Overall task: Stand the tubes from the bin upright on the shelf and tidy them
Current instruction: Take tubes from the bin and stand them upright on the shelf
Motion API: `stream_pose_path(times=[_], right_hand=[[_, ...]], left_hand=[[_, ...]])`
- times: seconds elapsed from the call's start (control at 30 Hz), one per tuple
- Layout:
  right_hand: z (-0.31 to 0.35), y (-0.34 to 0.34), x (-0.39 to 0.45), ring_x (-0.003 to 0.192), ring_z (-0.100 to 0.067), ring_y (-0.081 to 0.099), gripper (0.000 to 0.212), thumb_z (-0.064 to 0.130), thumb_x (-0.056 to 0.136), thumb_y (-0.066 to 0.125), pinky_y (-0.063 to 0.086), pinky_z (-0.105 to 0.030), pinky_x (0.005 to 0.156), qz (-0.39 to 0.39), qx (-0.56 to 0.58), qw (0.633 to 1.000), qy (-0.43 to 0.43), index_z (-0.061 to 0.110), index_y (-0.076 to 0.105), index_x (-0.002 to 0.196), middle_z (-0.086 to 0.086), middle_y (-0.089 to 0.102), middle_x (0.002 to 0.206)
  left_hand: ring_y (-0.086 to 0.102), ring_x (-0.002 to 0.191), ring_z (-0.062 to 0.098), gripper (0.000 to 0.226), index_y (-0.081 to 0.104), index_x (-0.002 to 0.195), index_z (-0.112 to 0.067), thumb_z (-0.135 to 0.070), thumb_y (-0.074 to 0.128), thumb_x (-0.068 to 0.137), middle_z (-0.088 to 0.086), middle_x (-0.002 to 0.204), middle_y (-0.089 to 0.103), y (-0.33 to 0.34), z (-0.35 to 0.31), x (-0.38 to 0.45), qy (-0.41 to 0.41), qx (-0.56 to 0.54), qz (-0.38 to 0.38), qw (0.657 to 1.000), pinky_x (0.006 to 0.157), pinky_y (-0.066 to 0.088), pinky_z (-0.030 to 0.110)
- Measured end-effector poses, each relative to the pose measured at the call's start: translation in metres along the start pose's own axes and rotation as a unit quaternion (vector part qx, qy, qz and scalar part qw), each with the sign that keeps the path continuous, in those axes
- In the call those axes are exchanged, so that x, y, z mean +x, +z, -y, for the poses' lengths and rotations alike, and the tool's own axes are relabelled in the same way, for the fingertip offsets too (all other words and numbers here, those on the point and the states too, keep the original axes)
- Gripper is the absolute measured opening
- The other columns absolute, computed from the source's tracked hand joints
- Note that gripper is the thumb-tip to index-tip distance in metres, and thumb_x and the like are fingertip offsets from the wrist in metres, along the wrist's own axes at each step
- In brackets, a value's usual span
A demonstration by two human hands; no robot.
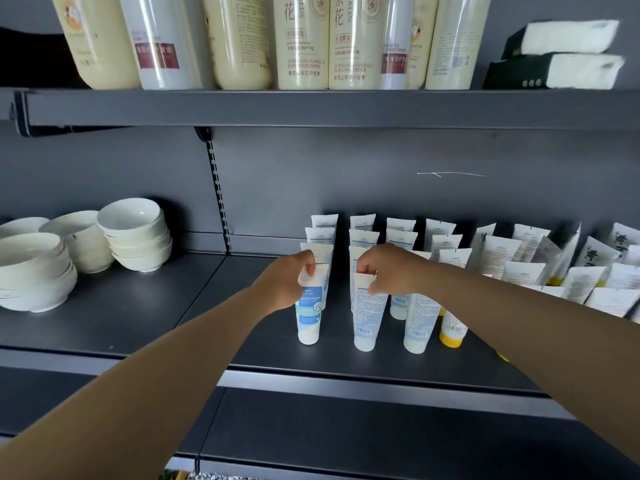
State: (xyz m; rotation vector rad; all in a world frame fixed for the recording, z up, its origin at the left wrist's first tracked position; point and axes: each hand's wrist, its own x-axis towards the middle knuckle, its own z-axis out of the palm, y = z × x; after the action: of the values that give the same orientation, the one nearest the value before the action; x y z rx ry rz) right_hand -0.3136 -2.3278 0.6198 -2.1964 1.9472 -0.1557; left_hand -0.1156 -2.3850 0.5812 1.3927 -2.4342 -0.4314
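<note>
Both hands reach forward over the shelf (214, 306): the left hand (287, 282) pinches the flat top of the blue-labelled tube (309, 306), and the right hand (391, 271) pinches the neighbouring white tube (369, 313). Both tubes stand cap-down, front of their rows.

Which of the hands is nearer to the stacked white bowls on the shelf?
Left. The left hand grips the top of a blue-labelled tube, on the side of the tube rows facing the stacked bowls. The right hand grips a neighbouring tube farther away.
</note>
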Motion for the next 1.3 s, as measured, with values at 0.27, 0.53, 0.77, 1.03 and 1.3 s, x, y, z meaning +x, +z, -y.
stream_pose_path(times=[0.27,0.53,0.77,1.03,1.3], right_hand=[[0.002,-0.003,-0.004,0.072,-0.015,0.050,0.009,0.003,0.078,0.067,0.038,-0.021,0.056,-0.008,0.002,1.000,-0.007,0.007,0.065,0.086,0.003,0.054,0.077],[0.004,-0.017,-0.021,0.090,-0.014,0.054,0.023,0.005,0.084,0.063,0.044,-0.017,0.068,-0.021,-0.008,1.000,-0.002,0.012,0.064,0.106,0.002,0.056,0.100],[0.001,-0.057,-0.078,0.114,-0.020,0.053,0.029,0.002,0.084,0.060,0.038,-0.021,0.084,-0.082,-0.068,0.994,-0.002,0.011,0.063,0.112,-0.003,0.058,0.122],[-0.036,-0.081,-0.190,0.115,-0.022,0.052,0.033,0.007,0.085,0.058,0.040,-0.026,0.086,-0.102,-0.156,0.978,0.098,0.016,0.061,0.117,-0.002,0.057,0.126],[-0.077,-0.121,-0.332,0.118,-0.023,0.050,0.036,0.019,0.087,0.065,0.039,-0.032,0.092,-0.004,-0.218,0.962,0.163,0.019,0.057,0.123,0.000,0.055,0.128]], left_hand=[[0.050,0.073,0.021,0.035,0.042,0.083,-0.026,0.007,0.053,0.079,0.012,0.099,0.061,-0.001,-0.001,-0.003,-0.004,-0.002,-0.008,1.000,0.060,0.044,0.033],[0.059,0.095,0.022,0.029,0.046,0.091,-0.023,0.000,0.059,0.079,-0.003,0.109,0.061,-0.009,0.000,-0.008,0.006,0.005,-0.005,1.000,0.073,0.051,0.033],[0.060,0.085,0.022,0.035,0.051,0.105,-0.021,0.002,0.052,0.080,0.003,0.105,0.064,-0.032,-0.028,-0.027,0.011,-0.027,-0.106,0.994,0.073,0.049,0.033],[0.060,0.099,0.033,0.040,0.060,0.116,-0.011,0.003,0.058,0.079,0.011,0.111,0.065,-0.019,-0.118,-0.061,0.105,-0.010,-0.224,0.969,0.085,0.044,0.033],[0.053,0.118,0.033,0.057,0.048,0.128,-0.010,0.002,0.065,0.076,0.012,0.128,0.058,0.003,-0.233,-0.078,0.170,-0.019,-0.149,0.974,0.098,0.044,0.039]])
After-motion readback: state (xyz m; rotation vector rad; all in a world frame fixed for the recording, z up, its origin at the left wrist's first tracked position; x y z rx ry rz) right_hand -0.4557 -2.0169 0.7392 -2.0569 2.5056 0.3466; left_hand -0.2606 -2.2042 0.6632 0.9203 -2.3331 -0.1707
